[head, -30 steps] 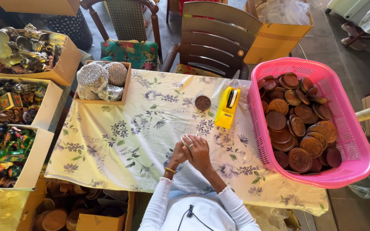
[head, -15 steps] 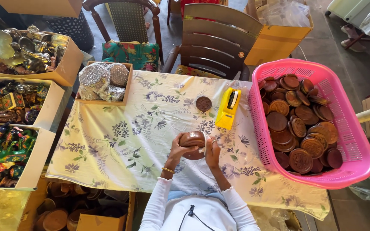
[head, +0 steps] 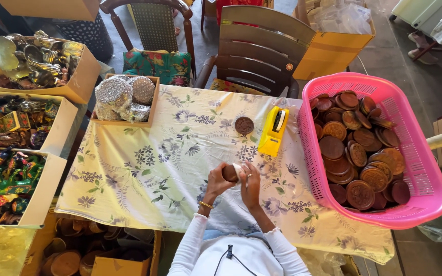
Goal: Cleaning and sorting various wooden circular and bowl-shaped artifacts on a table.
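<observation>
Both of my hands meet over the floral tablecloth [head: 149, 168], close to my body. My left hand [head: 218, 181] grips a small round brown wooden box [head: 229, 173] from the left. My right hand [head: 250, 182] presses on the same box from the right, with a pale strip against the box's side. A single brown carved lid [head: 244, 125] lies flat further up the table. Beside it stands a yellow tape dispenser [head: 273, 131].
A pink plastic basket [head: 431, 194] full of brown round boxes sits on the right. A small box of foil-wrapped items [head: 124, 97] is at the table's far left. Cardboard boxes of painted figurines [head: 6, 174] line the left. Two chairs [head: 262, 56] stand behind.
My hands were clasped over the cloth, then raised the brown round box. It now sits edge-on between both hands, slightly further right and lower.
</observation>
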